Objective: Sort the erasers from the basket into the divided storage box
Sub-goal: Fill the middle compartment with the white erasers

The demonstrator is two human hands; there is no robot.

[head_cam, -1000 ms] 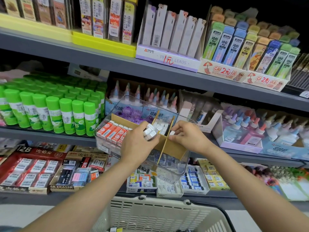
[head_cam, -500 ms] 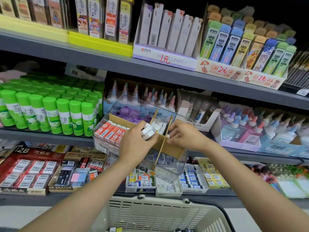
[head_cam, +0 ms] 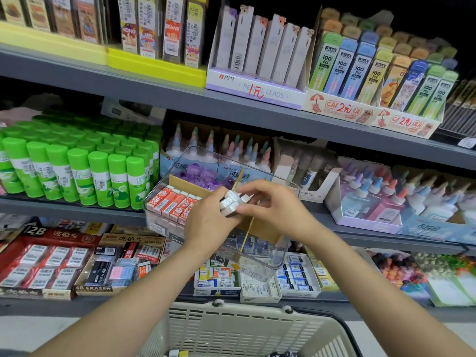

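Standing at grey shop shelves (head_cam: 180, 99) packed with green glue sticks (head_cam: 77, 176) and glue bottles (head_cam: 373, 199).

Looking down at a cream basket (head_cam: 231, 328) low in front, between the two arms. A few more erasers peeking at its bottom edge, too small to tell apart.

Sitting on the middle shelf, just past the hands: a clear divided storage box (head_cam: 262, 261), tilted toward the camera. Cardboard dividers (head_cam: 247, 233) splitting it into slots. Red erasers (head_cam: 172, 202) already lined up in the left slot, side by side, long sides running from front to back.

Left hand (head_cam: 208, 225) curling round a small stack of white erasers (head_cam: 231, 202), holding them right above the middle of the box. Right hand (head_cam: 273, 204) reaching across, fingertips pinching the top of the same stack. Both hands touching it.

White erasers lying with short ends pointing up and to the right, toward the right hand. Open slot waiting just below and behind the stack, near the thin divider. Probably needing a short drop down, with the long sides turned to match the red row. Right hand looking closer to that slot.
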